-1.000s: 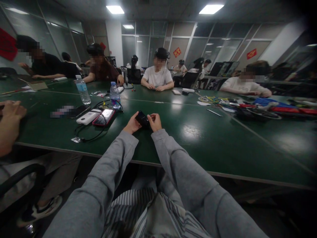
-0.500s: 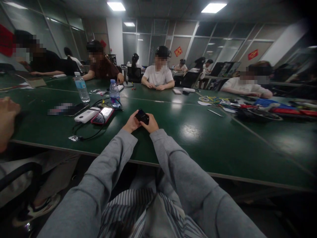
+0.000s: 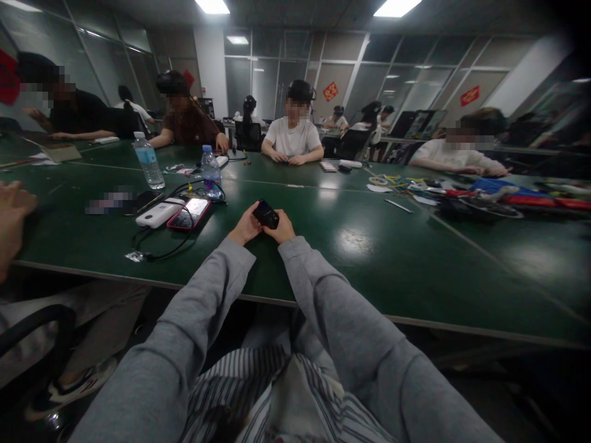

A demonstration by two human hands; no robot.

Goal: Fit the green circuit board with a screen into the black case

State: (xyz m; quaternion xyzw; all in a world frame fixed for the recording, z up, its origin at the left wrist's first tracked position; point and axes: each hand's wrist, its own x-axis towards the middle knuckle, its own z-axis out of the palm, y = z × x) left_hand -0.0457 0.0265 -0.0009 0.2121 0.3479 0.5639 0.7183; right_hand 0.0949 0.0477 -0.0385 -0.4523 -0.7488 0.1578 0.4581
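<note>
Both my hands hold a small black handheld device (image 3: 265, 213) with a dark screen and what look like small buttons at its lower right end. It is tilted just over the green table (image 3: 318, 258). My left hand (image 3: 247, 225) is closed round its left side. On the lower right side, my right hand (image 3: 282, 229) grips it with the thumb over the front. The fingers beneath the device are hidden. To the left of my hands lie a red-edged phone (image 3: 189, 213) with a lit screen and a white power bank (image 3: 160, 213).
Two water bottles (image 3: 150, 161) (image 3: 211, 172) stand behind the phone, with a black cable (image 3: 178, 251) looped nearby. A pen (image 3: 398, 206) and a heap of cables and tools (image 3: 489, 200) lie right. Several people sit around; another person's hand (image 3: 16, 212) is at far left.
The camera view has shifted slightly down and to the right. My hands keep their hold on the black device, which has barely moved.
</note>
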